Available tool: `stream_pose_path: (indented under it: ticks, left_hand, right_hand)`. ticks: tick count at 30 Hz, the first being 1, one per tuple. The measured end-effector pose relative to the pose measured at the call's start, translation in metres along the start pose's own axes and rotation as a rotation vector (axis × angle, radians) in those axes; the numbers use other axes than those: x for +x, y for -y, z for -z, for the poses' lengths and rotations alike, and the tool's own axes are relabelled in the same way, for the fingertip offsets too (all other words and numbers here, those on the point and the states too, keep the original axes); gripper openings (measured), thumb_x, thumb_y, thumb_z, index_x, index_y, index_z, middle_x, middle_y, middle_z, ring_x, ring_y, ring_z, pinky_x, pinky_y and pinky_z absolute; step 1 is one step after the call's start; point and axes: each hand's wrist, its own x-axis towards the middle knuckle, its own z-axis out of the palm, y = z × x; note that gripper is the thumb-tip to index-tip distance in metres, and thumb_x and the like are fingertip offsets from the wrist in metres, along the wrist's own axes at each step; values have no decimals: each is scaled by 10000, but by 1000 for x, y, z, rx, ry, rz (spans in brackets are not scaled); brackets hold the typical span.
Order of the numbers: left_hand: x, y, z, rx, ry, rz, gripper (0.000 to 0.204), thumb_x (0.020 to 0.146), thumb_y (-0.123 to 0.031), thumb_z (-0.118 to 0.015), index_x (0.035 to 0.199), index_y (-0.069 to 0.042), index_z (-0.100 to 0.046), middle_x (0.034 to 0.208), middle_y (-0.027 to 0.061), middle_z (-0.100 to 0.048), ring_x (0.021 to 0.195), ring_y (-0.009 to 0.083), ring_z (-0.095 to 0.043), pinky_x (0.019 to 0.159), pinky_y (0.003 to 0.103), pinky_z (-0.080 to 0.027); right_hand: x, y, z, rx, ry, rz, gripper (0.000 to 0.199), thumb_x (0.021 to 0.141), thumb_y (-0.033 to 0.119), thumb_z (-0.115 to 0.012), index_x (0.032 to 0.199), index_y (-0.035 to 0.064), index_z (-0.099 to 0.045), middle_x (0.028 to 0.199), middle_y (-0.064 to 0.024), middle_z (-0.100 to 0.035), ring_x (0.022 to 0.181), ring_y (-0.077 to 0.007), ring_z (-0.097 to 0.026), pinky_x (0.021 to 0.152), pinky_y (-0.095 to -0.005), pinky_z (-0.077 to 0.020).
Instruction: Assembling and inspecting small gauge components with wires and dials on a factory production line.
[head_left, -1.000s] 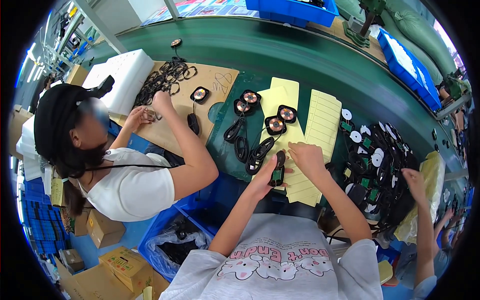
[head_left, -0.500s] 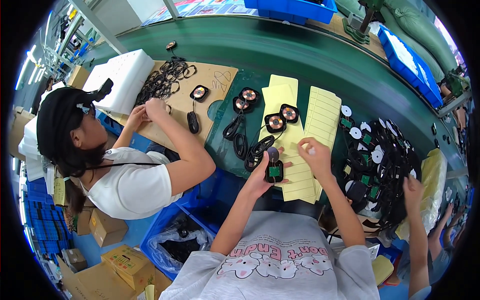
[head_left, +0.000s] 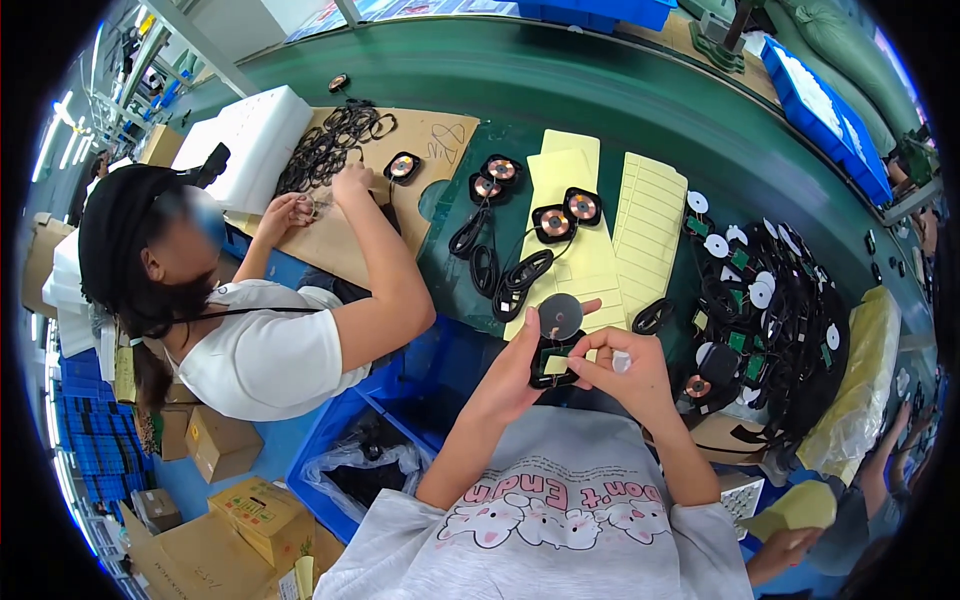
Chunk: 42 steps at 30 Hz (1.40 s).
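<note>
A long green table (head_left: 440, 75) curves away in front of me, a grey metal frame (head_left: 200, 52) standing at its far edge on the left with a pale panel (head_left: 232, 28) behind. Strip lights (head_left: 68, 143) glow well off to the left. Lower down on that side, blue floor (head_left: 188, 482) shows between brown cartons (head_left: 265, 525), while plump green sacks (head_left: 860, 65) lie beyond the table at the far right.
</note>
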Motion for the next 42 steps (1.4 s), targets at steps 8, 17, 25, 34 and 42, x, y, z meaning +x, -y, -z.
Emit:
stream_pose_path:
  ticks: [8,17,25,34,42]
  left_hand:
    - [-1,1,-5,-51,6,51,589,955,-487,-188,1276,-18,-345,1335,154,-408,921,222,-562,646,330,-509]
    - [1,-6,-4,-120,43,61,631,940,-520,-225,1282,-9,-364,1272,143,-449,858,195,-556,632,305,-506]
    - [-1,-5,-12,-49,14,24,583,947,-499,-225,1274,-31,-342,1321,160,-420,895,236,-574,638,320,-511]
    - [0,0,-15,-71,15,60,633,942,-515,-251,1275,13,-359,1199,98,-503,800,161,-557,575,263,-478]
    - [11,15,-16,-92,-159,26,545,944,-501,-276,1227,-47,-384,1206,130,-496,875,212,-567,631,287,-484]
  right_hand:
    - [-4,6,-1,16,-30,22,94,718,9,-660,803,-4,-625,499,31,-430,469,-52,-432,499,-156,-382]
    - [-11,2,8,192,30,121,70,738,0,-629,799,26,-605,505,33,-417,490,-55,-452,503,-154,-372]
    - [-11,4,8,-10,-3,114,79,704,20,-657,769,33,-613,513,41,-430,467,-51,-410,488,-154,-313]
    - [-8,3,6,9,-49,77,83,712,34,-664,787,48,-630,499,42,-447,464,-51,-441,452,-163,-311]
    - [-9,-10,-4,-741,-420,638,156,656,40,-691,798,86,-646,521,39,-433,443,-71,-411,413,-196,-294]
